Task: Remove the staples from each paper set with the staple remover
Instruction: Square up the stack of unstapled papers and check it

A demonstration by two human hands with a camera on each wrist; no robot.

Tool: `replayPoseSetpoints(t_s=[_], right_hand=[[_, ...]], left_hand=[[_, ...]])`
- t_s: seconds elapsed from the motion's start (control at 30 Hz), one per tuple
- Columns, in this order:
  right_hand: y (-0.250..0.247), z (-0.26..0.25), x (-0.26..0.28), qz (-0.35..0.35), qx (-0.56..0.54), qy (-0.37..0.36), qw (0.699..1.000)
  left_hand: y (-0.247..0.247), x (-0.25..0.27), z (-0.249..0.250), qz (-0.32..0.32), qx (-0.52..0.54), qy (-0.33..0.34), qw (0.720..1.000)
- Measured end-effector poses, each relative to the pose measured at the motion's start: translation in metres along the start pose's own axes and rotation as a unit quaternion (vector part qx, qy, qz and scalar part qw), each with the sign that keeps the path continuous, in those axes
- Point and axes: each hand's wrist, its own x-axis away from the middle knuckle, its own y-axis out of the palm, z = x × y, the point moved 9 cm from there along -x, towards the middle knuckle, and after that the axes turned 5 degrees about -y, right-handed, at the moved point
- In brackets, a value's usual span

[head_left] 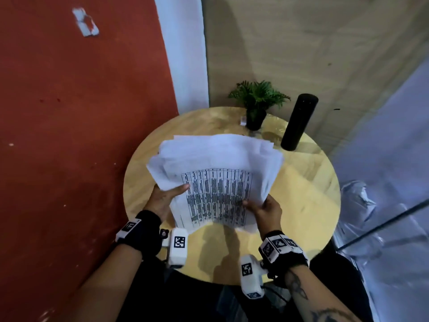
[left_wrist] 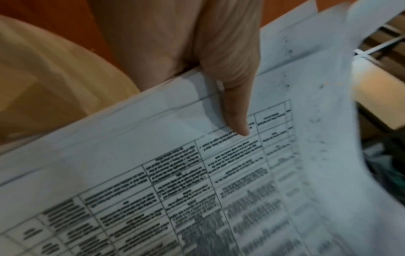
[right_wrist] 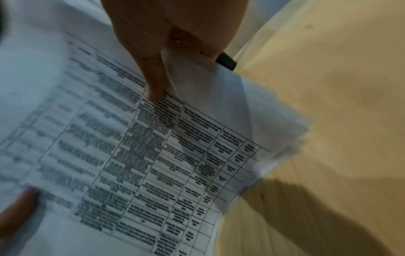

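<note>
hands hold a loose stack of papers (head_left: 216, 173) above the middle of a round wooden table (head_left: 308, 196), its top sheet printed with a dense table of text. left hand (head_left: 166, 198) grips the stack's left edge, thumb (left_wrist: 236, 110) laid flat on the printed sheet, its other fingers hidden beneath. right hand (head_left: 264, 209) pinches the stack's near right corner, thumb (right_wrist: 153, 76) pressed on top and fingers curled underneath. a small black object (right_wrist: 225, 61) shows at the right hand's fingers in the right wrist view; whether it is the staple remover cannot be told. sheets fan out unevenly toward the table's far edge. potted plant (head_left: 256, 105) and tall black cylinder (head_left: 299, 122) stand at the far edge of the table, the cylinder right of the plant, both beyond the papers. red wall (head_left: 81, 112) rises on the left.
</note>
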Motion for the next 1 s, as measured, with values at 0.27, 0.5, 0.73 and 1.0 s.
replayPoseSetpoints(t_s=[0.27,0.5,0.73,1.0], right_hand=[[-0.020,-0.050,0.009,0.026,-0.098,-0.069,0.992],[-0.015,-0.037,0.028,-0.016,-0.156,-0.050,0.986],[-0.030,-0.066,0.026,0.068,-0.136,-0.100,0.983],[-0.023,-0.078,0.028,-0.057,-0.186,-0.092,0.977]], left_hand=[[0.021,0.010,0.017,-0.049,-0.044,0.032,0.997],[0.025,0.025,0.029,-0.034,-0.036,0.091,0.995],[0.046,0.039,0.054,-0.050,-0.019,0.147,0.988],[0.021,0.034,0.053,0.063,0.018,0.152,0.986]])
